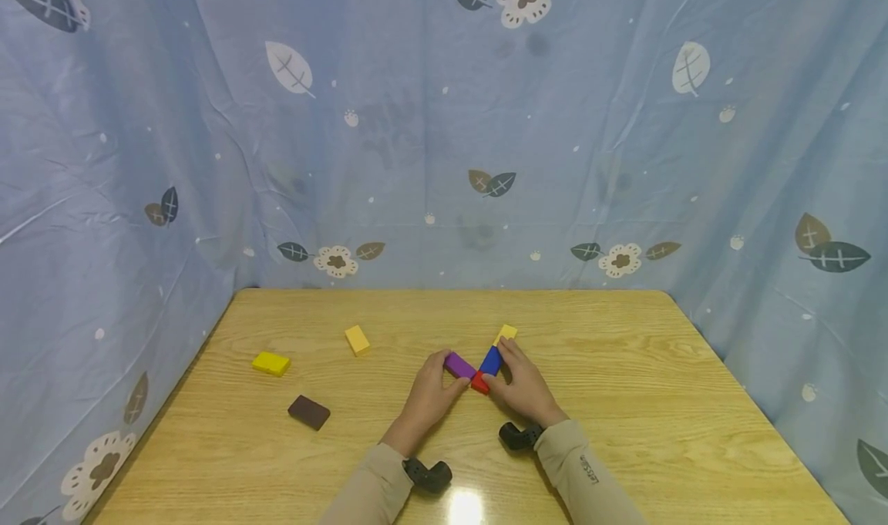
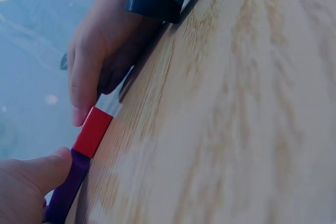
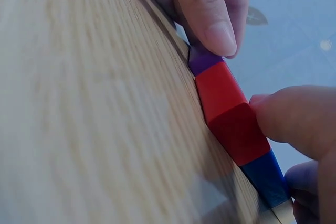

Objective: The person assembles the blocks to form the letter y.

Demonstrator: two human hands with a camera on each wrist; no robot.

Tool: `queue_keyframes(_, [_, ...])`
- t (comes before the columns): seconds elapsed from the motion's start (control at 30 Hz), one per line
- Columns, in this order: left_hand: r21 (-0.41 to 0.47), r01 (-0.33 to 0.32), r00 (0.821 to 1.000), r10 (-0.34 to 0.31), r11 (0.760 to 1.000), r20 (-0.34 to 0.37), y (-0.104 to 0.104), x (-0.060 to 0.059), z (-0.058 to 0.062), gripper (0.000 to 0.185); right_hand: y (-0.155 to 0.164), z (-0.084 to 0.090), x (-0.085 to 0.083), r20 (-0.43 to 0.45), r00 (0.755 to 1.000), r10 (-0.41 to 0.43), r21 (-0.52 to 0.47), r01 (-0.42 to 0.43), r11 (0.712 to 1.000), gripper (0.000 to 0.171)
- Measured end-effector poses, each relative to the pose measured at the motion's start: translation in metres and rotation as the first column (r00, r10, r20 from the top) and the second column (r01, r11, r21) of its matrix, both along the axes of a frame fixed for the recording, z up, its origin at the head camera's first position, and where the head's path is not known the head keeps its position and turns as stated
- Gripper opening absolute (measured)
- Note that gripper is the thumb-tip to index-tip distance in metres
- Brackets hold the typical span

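Lettering on the right sleeve [image 1: 590, 475], small and tilted, and I read it as something like "Letsslim"! Down on the wooden table [image 1: 659, 417], I've got the left hand [image 1: 428, 392] pinching the purple block [image 1: 460, 365], thumb and fingers only a block's length apart. Purple touches the red block [image 1: 479, 384] at the point of a V, and what a neat V! Over on the right hand [image 1: 525, 388], fingers part-curled: thumb against red, a finger on the blue block [image 1: 490, 361], which leads up to a light yellow block [image 1: 508, 331]. Away to my left, well apart: a bright yellow block [image 1: 271, 364], a pale orange-yellow block [image 1: 357, 341], a dark brown block [image 1: 308, 412].
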State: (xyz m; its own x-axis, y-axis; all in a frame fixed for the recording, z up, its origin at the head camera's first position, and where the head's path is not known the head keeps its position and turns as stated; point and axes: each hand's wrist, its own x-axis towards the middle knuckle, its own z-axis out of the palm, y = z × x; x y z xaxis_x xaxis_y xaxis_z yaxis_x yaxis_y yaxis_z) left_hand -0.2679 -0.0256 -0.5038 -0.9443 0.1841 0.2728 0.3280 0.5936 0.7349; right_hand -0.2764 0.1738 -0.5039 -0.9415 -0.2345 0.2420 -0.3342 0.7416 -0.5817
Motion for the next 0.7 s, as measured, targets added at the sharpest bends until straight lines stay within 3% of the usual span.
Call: queue_keyframes(0.7, [-0.011,-0.037,0.999,0.036,0.999,-0.006,0.0045,0.0009,-0.0006,0.06,-0.0024,-0.0045,0.0017,0.001,1.0,-0.03,0.014,0.03,0.999,0.073])
